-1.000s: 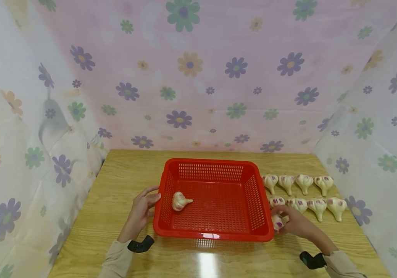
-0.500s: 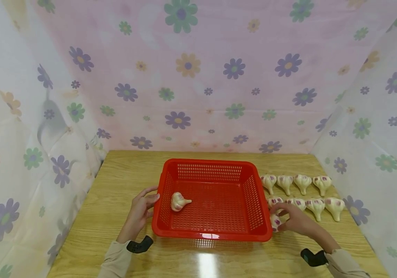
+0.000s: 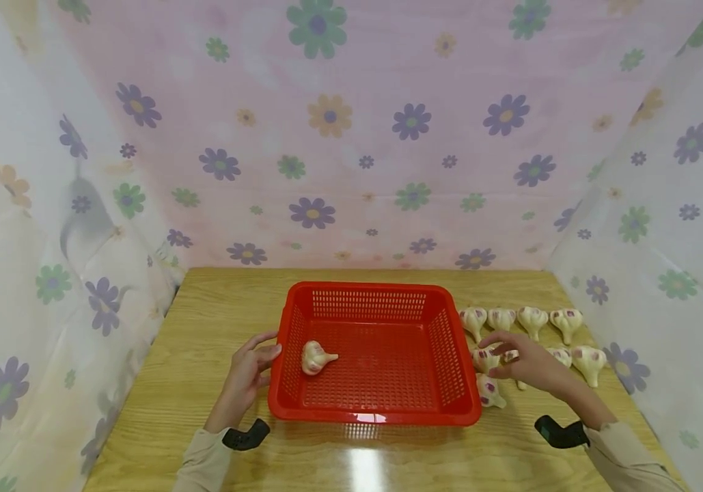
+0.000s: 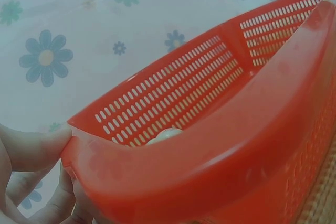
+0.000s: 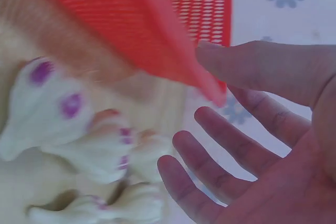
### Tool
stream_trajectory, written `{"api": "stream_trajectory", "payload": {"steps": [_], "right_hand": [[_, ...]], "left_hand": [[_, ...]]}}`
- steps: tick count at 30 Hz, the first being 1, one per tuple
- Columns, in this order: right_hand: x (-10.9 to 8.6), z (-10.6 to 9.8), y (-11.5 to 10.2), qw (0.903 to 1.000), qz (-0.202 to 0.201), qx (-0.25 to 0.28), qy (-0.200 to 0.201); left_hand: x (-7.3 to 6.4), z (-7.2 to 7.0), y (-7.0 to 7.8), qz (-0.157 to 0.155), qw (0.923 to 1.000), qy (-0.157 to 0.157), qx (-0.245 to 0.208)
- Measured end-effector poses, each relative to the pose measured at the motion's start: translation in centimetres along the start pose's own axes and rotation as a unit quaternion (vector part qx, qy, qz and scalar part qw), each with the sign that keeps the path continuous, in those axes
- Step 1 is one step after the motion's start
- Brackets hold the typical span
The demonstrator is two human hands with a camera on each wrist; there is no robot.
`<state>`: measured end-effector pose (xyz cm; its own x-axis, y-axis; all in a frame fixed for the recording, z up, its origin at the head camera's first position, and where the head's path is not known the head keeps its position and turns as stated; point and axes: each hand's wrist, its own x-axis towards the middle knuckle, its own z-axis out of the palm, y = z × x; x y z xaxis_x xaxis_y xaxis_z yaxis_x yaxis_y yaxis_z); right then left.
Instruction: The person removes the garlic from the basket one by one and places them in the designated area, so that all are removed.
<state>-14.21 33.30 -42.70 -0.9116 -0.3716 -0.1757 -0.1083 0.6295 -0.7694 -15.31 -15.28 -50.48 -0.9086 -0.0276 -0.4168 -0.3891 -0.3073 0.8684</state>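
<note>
A red slotted plastic basket (image 3: 369, 369) stands on the table with one garlic bulb (image 3: 314, 358) lying near its left wall. My left hand (image 3: 246, 372) grips the basket's left rim, thumb on top and fingers underneath; in the left wrist view its fingers (image 4: 39, 150) hold the rim's edge. Over the garlic at the right hovers my right hand (image 3: 532, 362), fingers spread and holding nothing, also seen with its fingers (image 5: 231, 140) apart in the right wrist view. Just below it a garlic bulb (image 3: 489, 391) lies close against the basket's right side.
Two rows of garlic bulbs lie right of the basket, the back row (image 3: 532, 321) in full view and the front row (image 3: 589, 362) partly covered by my right hand. Flowered cloth (image 3: 363, 137) hangs behind and on both sides of the wooden table (image 3: 228, 294).
My right hand has let go of the garlic bulb beside the basket and lifted up and away, over the front row. The left hand keeps its place on the rim.
</note>
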Motion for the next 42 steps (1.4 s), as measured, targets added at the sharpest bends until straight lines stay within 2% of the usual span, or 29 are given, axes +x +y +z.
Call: {"api": "stream_trajectory", "payload": {"steps": [5,13,19,25,34,42], "right_hand": [[1.2,-0.2,-1.7,0.9991,-0.043,-0.003,-0.003],[3.7,0.9,-4.1,0.9968,-0.067,0.008,-0.044],[5.6,2.6,-5.3,0.9938,-0.093,-0.007,-0.061],[7.7,4.5,-6.2,0.9890,-0.120,0.009,-0.085],[10.0,7.6,-8.1,0.9846,-0.133,0.007,-0.113],[11.2,9.7,-9.5,0.9829,-0.136,0.001,-0.125]], "left_hand": [[0.2,0.0,-0.1,-0.004,1.0000,0.005,-0.005],[0.4,0.0,-0.2,0.000,0.9998,0.019,-0.008],[0.4,0.1,-0.2,0.000,0.9996,0.029,-0.002],[0.4,0.2,-0.2,0.003,0.9994,0.034,-0.008],[0.2,0.3,-0.4,0.007,0.9992,0.039,-0.006],[0.2,0.3,-0.3,0.012,0.9993,0.035,-0.001]]}}
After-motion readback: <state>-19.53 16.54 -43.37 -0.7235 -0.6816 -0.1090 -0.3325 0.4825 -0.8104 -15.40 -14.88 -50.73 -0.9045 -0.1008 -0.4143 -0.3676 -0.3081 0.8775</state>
